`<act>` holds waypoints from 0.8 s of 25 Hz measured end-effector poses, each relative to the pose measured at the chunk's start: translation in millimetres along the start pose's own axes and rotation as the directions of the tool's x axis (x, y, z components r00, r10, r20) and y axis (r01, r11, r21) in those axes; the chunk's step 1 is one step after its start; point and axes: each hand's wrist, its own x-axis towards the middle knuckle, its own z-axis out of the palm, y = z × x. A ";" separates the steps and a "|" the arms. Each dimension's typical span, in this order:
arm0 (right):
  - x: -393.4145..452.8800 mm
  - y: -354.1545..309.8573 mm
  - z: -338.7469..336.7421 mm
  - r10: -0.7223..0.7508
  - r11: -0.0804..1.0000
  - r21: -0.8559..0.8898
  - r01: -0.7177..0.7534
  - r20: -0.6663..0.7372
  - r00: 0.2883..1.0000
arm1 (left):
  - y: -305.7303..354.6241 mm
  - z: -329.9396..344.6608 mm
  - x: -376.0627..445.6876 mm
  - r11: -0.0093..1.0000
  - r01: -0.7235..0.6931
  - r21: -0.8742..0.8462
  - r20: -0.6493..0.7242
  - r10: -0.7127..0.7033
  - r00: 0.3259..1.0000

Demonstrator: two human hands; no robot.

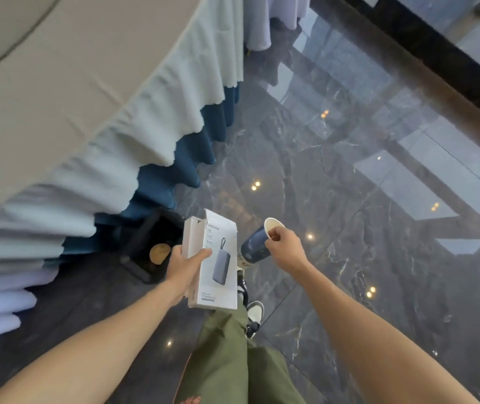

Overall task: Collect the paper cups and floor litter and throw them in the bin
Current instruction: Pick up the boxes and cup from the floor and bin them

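Note:
My left hand (185, 265) grips a white cardboard box (214, 266) printed with a grey power bank; its top flap stands open. My right hand (284, 246) pinches the rim of a dark blue paper cup (255, 246) with a white inside, tilted with its mouth up and to the right. Both are held above the floor, the cup just right of the box. Left of the box stands a black bin (148, 243) against the table skirt, with a round tan object (160, 253) inside it.
A round table (58, 97) with a pale cloth and a dark blue skirt (192, 153) fills the upper left. Glossy dark marble floor (349, 185) stretches to the right. Another draped table (262, 27) stands at the top. My green trousers and sneakers are below.

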 end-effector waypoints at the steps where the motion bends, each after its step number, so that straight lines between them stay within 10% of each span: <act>1: -7.5 -7.8 11.5 -0.014 1.000 -0.021 0.015 0.013 1.000 | -14.0 -17.8 -9.2 0.999 0.009 -0.041 -0.050 -0.011 0.999; 10: -44.2 -49.2 135.7 -0.098 0.994 -0.047 0.099 0.018 0.995 | -130.1 -150.5 -27.4 0.959 0.175 -0.222 -0.228 -0.225 0.947; 20: 13.3 -128.2 284.4 -0.032 0.999 -0.023 0.033 0.018 0.999 | -167.3 -267.6 34.4 0.955 0.242 -0.172 -0.112 -0.263 0.958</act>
